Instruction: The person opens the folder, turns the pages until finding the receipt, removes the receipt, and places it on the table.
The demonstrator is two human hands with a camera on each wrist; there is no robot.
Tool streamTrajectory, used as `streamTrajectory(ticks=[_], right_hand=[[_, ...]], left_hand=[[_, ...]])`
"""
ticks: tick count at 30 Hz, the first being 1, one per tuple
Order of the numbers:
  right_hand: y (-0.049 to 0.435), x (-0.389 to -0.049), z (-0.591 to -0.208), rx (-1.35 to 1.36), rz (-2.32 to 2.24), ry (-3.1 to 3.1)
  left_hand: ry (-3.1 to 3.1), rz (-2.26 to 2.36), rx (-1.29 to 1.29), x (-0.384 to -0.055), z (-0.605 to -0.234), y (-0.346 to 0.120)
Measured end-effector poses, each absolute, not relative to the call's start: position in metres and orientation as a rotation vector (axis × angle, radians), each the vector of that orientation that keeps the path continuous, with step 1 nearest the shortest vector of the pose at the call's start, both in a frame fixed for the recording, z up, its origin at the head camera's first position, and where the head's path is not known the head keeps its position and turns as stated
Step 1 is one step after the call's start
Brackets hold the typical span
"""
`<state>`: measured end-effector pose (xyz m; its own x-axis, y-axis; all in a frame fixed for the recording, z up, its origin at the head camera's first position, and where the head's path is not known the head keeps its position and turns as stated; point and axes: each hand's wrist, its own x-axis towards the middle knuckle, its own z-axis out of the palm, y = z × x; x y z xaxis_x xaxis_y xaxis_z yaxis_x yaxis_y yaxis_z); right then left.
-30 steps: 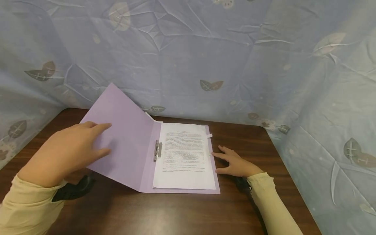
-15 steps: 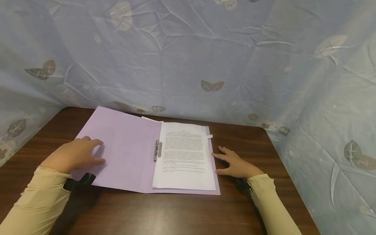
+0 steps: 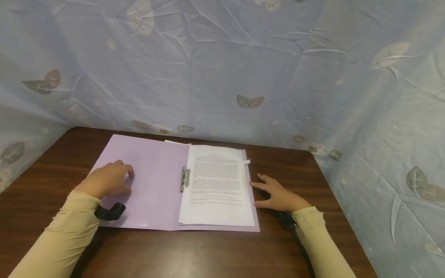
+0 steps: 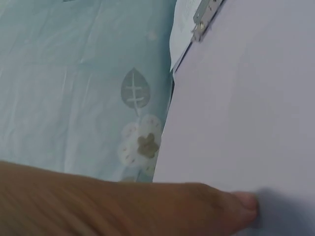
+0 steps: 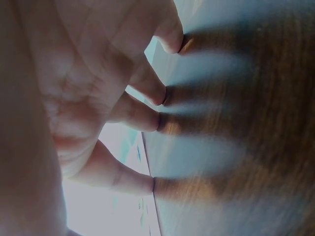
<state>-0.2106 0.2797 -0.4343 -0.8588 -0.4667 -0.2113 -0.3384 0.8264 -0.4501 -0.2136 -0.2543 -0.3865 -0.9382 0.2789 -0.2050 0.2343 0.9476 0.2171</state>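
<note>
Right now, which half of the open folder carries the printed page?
The right half, beside the right hand; the printed page covers most of it, while the left half shows bare purple.

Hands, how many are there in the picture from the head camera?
2. The left hand is over the left side of the open purple folder, and the right hand is by its right edge. Both show plainly.

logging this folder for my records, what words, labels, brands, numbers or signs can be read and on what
No text can be read.
White printed paper sheet: heading and paragraphs, too small and blurred to read.
Small white tab sticking out at right: no writing can be made out.
Open lilac folder: no lettering visible on it.
</note>
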Motion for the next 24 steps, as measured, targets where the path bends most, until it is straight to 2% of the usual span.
streamTrajectory(ticks=[24], right_hand=[[0.277, -0.209, -0.433, -0.6, -0.592, 2.701]], left_hand=[[2.83, 0.36, 0.445, -0.216, -0.401, -0.226]])
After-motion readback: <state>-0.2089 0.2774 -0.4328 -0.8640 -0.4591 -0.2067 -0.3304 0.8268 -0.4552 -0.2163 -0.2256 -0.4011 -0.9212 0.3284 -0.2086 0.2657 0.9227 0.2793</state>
